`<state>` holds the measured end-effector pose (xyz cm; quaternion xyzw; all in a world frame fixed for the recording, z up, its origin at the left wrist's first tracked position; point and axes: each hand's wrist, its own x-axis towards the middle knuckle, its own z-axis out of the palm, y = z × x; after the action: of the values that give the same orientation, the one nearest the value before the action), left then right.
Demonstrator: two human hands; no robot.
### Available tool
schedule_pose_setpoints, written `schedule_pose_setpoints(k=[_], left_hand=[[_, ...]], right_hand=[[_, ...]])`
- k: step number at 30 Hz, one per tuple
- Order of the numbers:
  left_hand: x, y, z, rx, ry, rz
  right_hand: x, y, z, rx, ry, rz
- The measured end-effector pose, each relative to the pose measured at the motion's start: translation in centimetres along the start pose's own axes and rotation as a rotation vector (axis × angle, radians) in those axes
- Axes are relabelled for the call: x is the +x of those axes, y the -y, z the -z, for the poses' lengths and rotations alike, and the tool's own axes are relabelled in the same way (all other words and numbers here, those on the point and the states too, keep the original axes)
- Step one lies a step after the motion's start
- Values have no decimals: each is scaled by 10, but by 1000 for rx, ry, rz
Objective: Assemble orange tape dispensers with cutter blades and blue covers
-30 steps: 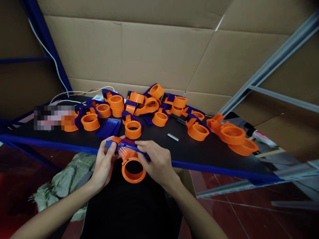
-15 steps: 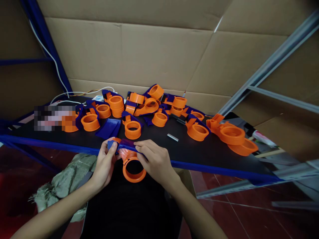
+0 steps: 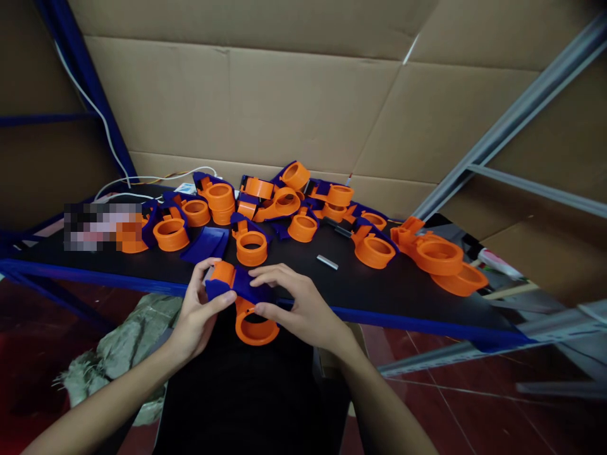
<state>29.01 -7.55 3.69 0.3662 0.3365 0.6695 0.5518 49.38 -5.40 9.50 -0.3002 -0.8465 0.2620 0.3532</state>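
Between my hands, in front of the table edge, is a tape dispenser with an orange ring [image 3: 257, 330], an orange roller [image 3: 224, 273] and a blue cover [image 3: 250, 287]. My left hand [image 3: 199, 309] is closed around its roller end, with the thumb on the blue side piece. My right hand [image 3: 296, 303] spans the blue cover in a loose grip, fingertips on its far side and thumb by the ring's neck. Whether every fingertip touches is hard to tell. Just beyond, another tape dispenser [image 3: 251, 246] lies beside loose blue plates [image 3: 207, 244].
More orange and blue tape dispensers [image 3: 287, 201] crowd the back of the black table [image 3: 294, 278]. A small metal strip [image 3: 327, 262] lies on the tabletop. Stacked orange frames [image 3: 439, 254] sit at the right end. Cardboard [image 3: 284, 101] stands behind, and a woven sack [image 3: 137, 341] is below left.
The tape dispenser has been tilted so its roller and blue cover face up more. My right fingers have loosened and spread apart over the cover; my left thumb has shifted right.
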Motion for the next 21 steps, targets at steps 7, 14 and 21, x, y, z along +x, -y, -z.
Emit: schedule_pose_setpoints(k=[7,14,21], left_hand=[[-14,-10,3,174,206,-125],[-16,-16,1,229,350,-274],[-9,-14,9,258,454,-317]], right_hand=[[3,-5,-1,290,40,-179],[5,-12,-4,673,28,-244],[6,-14,-9,781,31,-277]])
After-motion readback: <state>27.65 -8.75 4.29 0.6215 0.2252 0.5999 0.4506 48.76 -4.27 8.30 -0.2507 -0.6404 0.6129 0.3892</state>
